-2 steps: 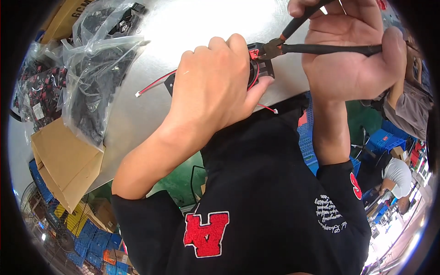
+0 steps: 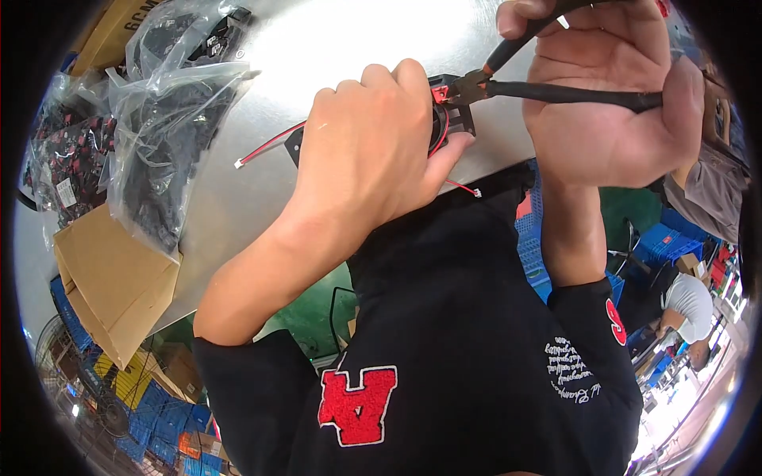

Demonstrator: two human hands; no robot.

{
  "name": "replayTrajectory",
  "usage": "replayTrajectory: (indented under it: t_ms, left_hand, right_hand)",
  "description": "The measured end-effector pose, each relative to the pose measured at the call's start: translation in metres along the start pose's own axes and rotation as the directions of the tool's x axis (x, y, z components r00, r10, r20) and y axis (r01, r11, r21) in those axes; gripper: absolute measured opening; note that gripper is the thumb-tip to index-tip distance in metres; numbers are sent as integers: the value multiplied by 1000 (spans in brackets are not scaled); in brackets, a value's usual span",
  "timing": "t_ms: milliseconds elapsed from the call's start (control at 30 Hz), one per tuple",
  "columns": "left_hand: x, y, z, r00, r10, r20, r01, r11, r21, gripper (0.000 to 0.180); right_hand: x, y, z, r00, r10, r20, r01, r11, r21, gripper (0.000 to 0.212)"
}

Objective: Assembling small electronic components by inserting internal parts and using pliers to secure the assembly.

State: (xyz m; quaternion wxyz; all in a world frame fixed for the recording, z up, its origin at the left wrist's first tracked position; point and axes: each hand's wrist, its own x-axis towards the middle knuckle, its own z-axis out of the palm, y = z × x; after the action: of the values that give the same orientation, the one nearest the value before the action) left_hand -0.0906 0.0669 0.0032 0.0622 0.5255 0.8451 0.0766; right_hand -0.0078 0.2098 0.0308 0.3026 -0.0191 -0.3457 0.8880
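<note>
My left hand (image 2: 365, 143) is closed over a flat black bracket-like part (image 2: 462, 120), pressing it on the metal table; its palm hides much of the part. Red and black wires (image 2: 270, 146) run out from under that hand. One white plug (image 2: 239, 163) lies to the left, and another (image 2: 477, 193) hangs by the table edge. Pliers (image 2: 575, 93) with dark handles are in my right hand (image 2: 607, 139), handles spread wide. Their jaws meet the part beside a small red piece (image 2: 440, 94); whether they grip it I cannot tell.
Clear plastic bags (image 2: 171, 119) of black and red-black parts lie on the table's left side. A cardboard flap (image 2: 119, 278) sticks out near them. Below left stands a fan (image 2: 103, 397). Other people (image 2: 686, 309) and blue crates (image 2: 663, 242) are on the right.
The lower plier handle and my right palm have dropped slightly, so the handles are a little wider apart. My left hand and the black part have stayed put.
</note>
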Motion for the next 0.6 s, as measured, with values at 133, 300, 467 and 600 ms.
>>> replayTrajectory:
  t_ms: [133,300,467,600]
  left_hand:
    - [-2,-2,2,1000,-2,-18,2,1000,-9,56]
    - [1,-2,2,1000,10,-16,-10,999,-38,56]
    - [-2,-8,4,996,62,-67,-64,998,-27,54]
    - [-2,-5,-9,992,80,-98,-86,995,-58,50]
  right_hand:
    - [-17,-14,-11,999,40,-12,-42,988,-149,71]
    - [-30,-15,-11,997,64,-42,-75,935,-348,69]
    - [-44,-24,-17,993,99,-63,-117,846,-520,66]
    - [-16,-33,-47,989,123,-88,-151,752,-642,65]
